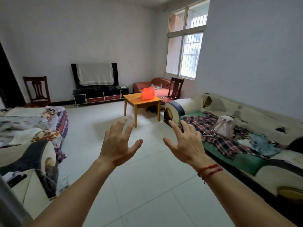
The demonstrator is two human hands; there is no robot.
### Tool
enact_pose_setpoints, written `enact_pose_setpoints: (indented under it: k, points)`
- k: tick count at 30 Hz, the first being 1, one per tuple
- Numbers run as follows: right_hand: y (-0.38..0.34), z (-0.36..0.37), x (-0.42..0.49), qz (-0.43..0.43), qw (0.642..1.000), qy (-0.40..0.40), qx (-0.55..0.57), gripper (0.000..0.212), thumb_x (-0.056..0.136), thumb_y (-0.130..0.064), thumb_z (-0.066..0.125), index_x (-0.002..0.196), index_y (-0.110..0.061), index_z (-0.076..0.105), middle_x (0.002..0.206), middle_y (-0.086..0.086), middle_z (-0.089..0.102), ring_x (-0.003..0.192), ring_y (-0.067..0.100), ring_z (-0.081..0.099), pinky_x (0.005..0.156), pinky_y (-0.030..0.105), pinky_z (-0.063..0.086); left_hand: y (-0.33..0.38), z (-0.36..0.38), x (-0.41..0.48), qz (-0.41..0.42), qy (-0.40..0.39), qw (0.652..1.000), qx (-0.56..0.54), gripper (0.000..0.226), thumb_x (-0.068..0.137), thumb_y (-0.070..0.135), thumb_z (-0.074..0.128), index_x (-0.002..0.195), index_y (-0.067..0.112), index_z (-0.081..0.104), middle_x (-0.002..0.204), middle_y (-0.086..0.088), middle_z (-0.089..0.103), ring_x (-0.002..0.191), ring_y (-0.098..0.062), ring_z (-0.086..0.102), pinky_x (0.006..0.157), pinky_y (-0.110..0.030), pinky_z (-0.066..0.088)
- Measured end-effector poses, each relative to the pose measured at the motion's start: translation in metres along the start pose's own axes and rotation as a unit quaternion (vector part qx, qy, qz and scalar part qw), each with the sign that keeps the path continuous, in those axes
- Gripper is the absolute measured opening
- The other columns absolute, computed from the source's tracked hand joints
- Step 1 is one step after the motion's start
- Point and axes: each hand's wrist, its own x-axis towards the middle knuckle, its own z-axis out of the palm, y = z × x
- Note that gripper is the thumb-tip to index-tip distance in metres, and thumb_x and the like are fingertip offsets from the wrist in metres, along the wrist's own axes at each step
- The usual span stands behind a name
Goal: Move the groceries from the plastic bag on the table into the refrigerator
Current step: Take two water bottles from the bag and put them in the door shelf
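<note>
An orange-red plastic bag [148, 93] stands on a small yellow wooden table [132, 99] across the room, well beyond my reach. Its contents are hidden. My left hand [117, 143] and my right hand [186, 142] are both raised in front of me over the floor, backs toward me, fingers spread, holding nothing. A red string bracelet circles my right wrist. No refrigerator is in view.
A cloth-strewn sofa [237, 133] lines the right wall, and another sofa [29, 133] with piled fabric sits at left. A covered TV on a low cabinet [100, 94], two dark wooden chairs [176, 88] and a red couch stand at the back. White tiled floor runs between the sofas.
</note>
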Motion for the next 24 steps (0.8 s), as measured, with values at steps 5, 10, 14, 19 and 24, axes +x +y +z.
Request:
enact_pose_setpoints:
  k: [5, 10, 14, 19, 24]
  points:
    - [0.032, 0.007, 0.011, 0.010, 1.000, -0.024, 0.002, 0.070, 0.093, -0.069, 0.036, 0.155, -0.041, 0.019, 0.164, 0.013, 0.020, 0.149, 0.036, 0.018, 0.115, 0.059, 0.022, 0.018, 0.020, 0.020, 0.002, -0.002, 1.000, 0.017, 0.072, 0.085, 0.067, 0.038, 0.137, 0.019, 0.049, 0.148, -0.011, 0.044, 0.135, -0.034, 0.040, 0.094, -0.051, 0.045]
    - [0.051, 0.021, 0.027, 0.017, 0.999, -0.033, 0.012, 0.071, 0.093, -0.069, 0.038, 0.156, -0.041, 0.018, 0.165, 0.013, 0.017, 0.150, 0.037, 0.015, 0.117, 0.060, 0.019, 0.020, 0.046, 0.039, -0.001, -0.024, 1.000, 0.018, 0.078, 0.086, 0.070, 0.033, 0.143, 0.019, 0.045, 0.152, -0.010, 0.039, 0.138, -0.034, 0.036, 0.096, -0.051, 0.044]
    - [0.059, 0.041, 0.050, 0.019, 0.999, -0.040, 0.006, 0.071, 0.093, -0.069, 0.036, 0.156, -0.041, 0.018, 0.164, 0.014, 0.019, 0.150, 0.036, 0.018, 0.117, 0.059, 0.021, 0.010, 0.071, 0.059, -0.005, -0.033, 0.999, 0.016, 0.078, 0.086, 0.070, 0.032, 0.143, 0.019, 0.045, 0.151, -0.011, 0.040, 0.137, -0.034, 0.037, 0.096, -0.052, 0.044]
    - [0.058, 0.083, 0.099, 0.012, 0.998, -0.056, -0.001, 0.071, 0.094, -0.068, 0.036, 0.156, -0.039, 0.017, 0.163, 0.015, 0.022, 0.149, 0.034, 0.021, 0.117, 0.057, 0.021, -0.022, 0.111, 0.091, -0.019, -0.044, 0.999, 0.016, 0.079, 0.085, 0.071, 0.031, 0.145, 0.019, 0.043, 0.151, -0.011, 0.039, 0.138, -0.034, 0.037, 0.099, -0.051, 0.041]
    - [0.048, 0.137, 0.168, 0.013, 0.997, -0.075, -0.002, 0.071, 0.095, -0.066, 0.039, 0.156, -0.037, 0.021, 0.161, 0.017, 0.024, 0.148, 0.035, 0.022, 0.116, 0.059, 0.023, -0.074, 0.162, 0.139, -0.016, -0.059, 0.998, 0.020, 0.080, 0.085, 0.071, 0.031, 0.145, 0.019, 0.041, 0.151, -0.011, 0.038, 0.138, -0.033, 0.035, 0.099, -0.049, 0.041]
